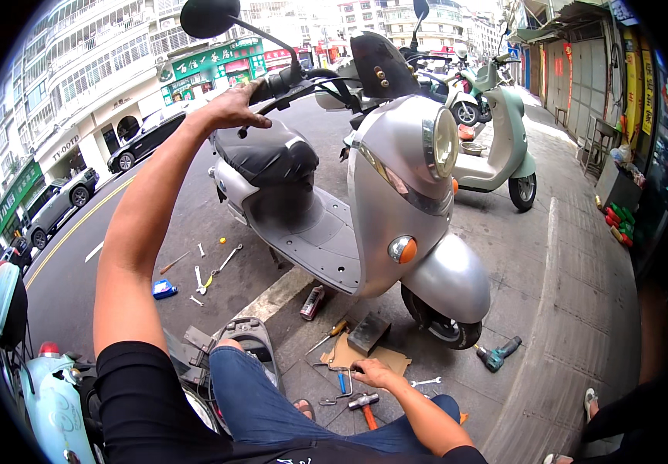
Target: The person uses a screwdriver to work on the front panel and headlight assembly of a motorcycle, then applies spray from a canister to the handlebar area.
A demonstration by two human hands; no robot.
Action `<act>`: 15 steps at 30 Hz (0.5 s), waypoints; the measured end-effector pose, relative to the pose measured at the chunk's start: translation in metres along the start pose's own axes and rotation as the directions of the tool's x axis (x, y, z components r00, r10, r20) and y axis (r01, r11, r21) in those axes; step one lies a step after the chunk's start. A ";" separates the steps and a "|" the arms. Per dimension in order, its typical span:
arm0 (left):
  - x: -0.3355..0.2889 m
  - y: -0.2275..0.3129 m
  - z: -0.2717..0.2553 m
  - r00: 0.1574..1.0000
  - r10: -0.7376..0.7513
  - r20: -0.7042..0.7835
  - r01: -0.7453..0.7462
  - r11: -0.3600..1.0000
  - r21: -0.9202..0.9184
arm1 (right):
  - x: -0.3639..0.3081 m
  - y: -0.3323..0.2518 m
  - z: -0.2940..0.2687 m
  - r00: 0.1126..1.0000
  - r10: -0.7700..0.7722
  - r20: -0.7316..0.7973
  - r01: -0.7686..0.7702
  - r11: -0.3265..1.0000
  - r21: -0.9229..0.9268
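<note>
A silver scooter [403, 170] stands in front of me, its front wheel turned towards the right. My left hand [229, 108] reaches up and is closed around the end of its handlebar grip [276, 83]; part of the fingers is hidden. Low down by my knee, my right hand [378, 374] hangs over a piece of cardboard [388, 358] with its fingers loosely apart. Beside those fingers lies a blue-handled tool [341, 382] with a bent metal frame. A hammer [365, 410] with an orange handle, a screwdriver [328, 336] and a dark metal block [369, 332] are close by.
A cordless drill [498, 354] lies right of the front wheel, and a spray can [312, 303] lies under the footboard. Wrenches [229, 257] and a blue bottle [164, 289] are on the road to the left. A pale green scooter [504, 139] stands behind; a light blue one [55, 402] is at left.
</note>
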State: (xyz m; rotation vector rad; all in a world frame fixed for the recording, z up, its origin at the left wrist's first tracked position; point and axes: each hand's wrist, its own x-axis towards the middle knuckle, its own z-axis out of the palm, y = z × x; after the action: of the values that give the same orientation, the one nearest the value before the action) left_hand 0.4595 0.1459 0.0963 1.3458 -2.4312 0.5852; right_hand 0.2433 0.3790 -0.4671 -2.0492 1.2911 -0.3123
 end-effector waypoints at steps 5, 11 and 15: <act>-0.007 -0.016 0.005 1.000 -0.027 -0.006 0.027 0.998 -0.056 | -0.030 0.039 0.013 0.989 0.146 -0.014 -0.146 0.989 0.015; -0.010 -0.013 0.005 0.994 -0.001 -0.112 0.014 0.993 0.113 | -0.036 0.053 0.027 0.983 0.177 -0.049 -0.176 0.984 0.021; -0.009 -0.018 0.006 0.993 0.045 -0.113 -0.043 0.999 0.020 | -0.035 0.051 0.025 0.982 0.179 -0.056 -0.177 0.984 0.037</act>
State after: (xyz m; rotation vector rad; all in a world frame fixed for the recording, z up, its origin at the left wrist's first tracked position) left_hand 0.4785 0.1407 0.0905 1.2329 -2.3752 0.6762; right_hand 0.2034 0.4061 -0.5139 -1.8949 1.4846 -0.3115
